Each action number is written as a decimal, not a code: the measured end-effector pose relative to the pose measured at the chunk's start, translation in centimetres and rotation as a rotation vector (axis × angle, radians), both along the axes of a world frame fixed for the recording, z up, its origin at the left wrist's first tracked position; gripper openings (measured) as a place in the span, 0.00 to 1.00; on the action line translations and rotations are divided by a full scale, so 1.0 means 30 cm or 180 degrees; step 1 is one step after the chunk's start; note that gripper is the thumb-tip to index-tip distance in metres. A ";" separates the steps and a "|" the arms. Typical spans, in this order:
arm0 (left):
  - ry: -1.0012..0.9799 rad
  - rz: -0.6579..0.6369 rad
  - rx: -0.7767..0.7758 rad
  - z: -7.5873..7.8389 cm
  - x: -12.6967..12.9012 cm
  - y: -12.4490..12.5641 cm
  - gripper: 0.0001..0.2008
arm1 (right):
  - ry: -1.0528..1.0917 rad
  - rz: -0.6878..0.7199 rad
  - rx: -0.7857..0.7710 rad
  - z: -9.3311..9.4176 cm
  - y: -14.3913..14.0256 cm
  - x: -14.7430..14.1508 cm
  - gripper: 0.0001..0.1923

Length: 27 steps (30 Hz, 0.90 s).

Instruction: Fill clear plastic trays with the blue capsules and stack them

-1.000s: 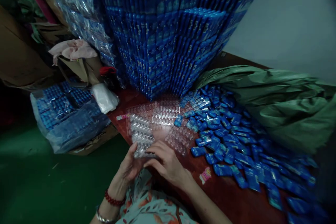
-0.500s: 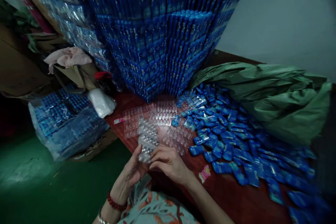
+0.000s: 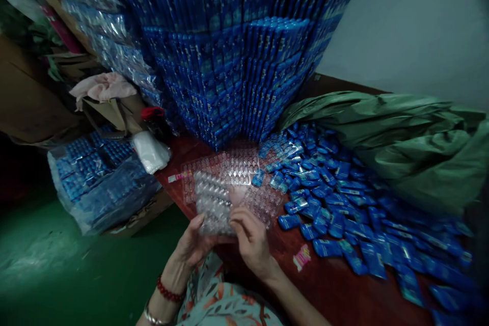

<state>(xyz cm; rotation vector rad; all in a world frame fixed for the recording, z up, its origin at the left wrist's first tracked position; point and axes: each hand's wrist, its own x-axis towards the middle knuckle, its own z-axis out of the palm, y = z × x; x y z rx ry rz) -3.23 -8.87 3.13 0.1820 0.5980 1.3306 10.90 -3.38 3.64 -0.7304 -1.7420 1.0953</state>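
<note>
The left hand and right hand pinch the near edge of a clear blister tray, fingers closed on it from either side, just above the red table's near edge. More clear trays lie flat just beyond. Loose blue packets spread to the right, beside a green sack. A tall blue stack rises behind.
</note>
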 end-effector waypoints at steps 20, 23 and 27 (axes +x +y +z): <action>0.2625 0.1831 -0.0717 -0.040 -0.421 0.472 0.19 | -0.1808 -0.3101 0.2056 -0.101 -0.090 0.638 0.05; 0.4169 0.2469 -0.0520 -0.069 -0.330 0.428 0.33 | -0.2447 -0.2469 0.2224 -0.170 -0.221 0.651 0.07; 0.5825 0.2339 0.0750 -0.095 -0.139 0.386 0.28 | -0.2786 -0.1868 0.2150 -0.262 -0.396 0.638 0.08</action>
